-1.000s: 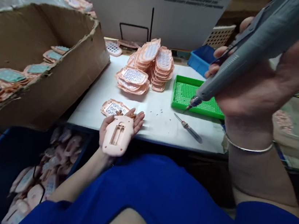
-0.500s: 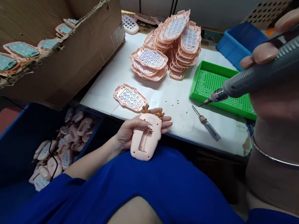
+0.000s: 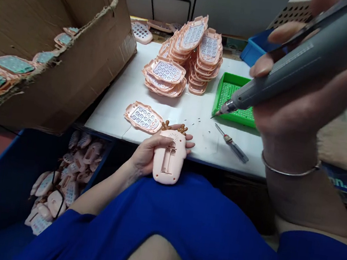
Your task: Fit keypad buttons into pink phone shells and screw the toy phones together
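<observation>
My left hand (image 3: 147, 152) grips a pink toy phone (image 3: 168, 159) with brown antlers, its back facing up and its battery slot uncovered. The toy's lower end rests close to my blue clothing. Raised at the right, my right hand (image 3: 295, 99) is wrapped round a grey electric screwdriver (image 3: 283, 76), its bit pointing down and left, near the corner of the green basket (image 3: 218, 94). Several small screws (image 3: 198, 119) lie on the white table top below the bit. Beside them lies a small hand screwdriver (image 3: 232, 143) with a clear handle.
Stacks of pink keypad shells (image 3: 206, 62) stand at the table's back, with one loose shell (image 3: 144, 116) near the front edge. A cardboard box (image 3: 83, 62) rises at the left. Below it, a blue bin (image 3: 2, 192) holds several toy phones. A blue tray (image 3: 251, 50) sits behind the basket.
My right hand has brought the electric screwdriver leftward, its bit now nearer the loose screws. My left hand keeps hold of the toy phone. The whole view has shifted slightly.
</observation>
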A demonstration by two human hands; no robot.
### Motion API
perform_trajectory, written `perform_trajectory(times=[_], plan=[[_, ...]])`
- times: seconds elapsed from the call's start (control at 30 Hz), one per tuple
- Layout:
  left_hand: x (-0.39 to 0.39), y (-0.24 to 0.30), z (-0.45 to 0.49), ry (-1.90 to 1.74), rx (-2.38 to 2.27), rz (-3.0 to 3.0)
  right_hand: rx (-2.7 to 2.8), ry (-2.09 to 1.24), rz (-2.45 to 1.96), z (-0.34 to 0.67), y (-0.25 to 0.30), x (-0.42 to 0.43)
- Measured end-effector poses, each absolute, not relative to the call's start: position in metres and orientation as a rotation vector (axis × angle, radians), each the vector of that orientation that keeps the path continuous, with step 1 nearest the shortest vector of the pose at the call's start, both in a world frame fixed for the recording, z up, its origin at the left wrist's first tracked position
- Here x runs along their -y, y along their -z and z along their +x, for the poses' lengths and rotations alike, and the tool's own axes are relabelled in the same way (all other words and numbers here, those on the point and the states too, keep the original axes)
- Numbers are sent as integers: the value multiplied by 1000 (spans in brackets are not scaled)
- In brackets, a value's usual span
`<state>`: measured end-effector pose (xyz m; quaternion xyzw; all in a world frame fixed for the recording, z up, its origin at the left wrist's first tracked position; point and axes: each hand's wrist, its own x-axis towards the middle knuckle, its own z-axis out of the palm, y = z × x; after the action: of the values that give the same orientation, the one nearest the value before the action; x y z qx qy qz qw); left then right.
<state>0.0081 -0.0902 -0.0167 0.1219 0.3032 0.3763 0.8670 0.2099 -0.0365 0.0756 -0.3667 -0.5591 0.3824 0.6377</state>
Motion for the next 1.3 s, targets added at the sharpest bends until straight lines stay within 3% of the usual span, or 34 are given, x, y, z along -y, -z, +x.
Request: perform_trajectory(times=[0.1,0.3,1.3], plan=[[88,12,16,-770,-638,226,1243,-735,-695,208,-67,31],[82,6,31,-731,-643,241,1220,-633,-932,215,-62,14],[90,10,24,-837,-767,255,1118,-629,-1008,197,-16,16]])
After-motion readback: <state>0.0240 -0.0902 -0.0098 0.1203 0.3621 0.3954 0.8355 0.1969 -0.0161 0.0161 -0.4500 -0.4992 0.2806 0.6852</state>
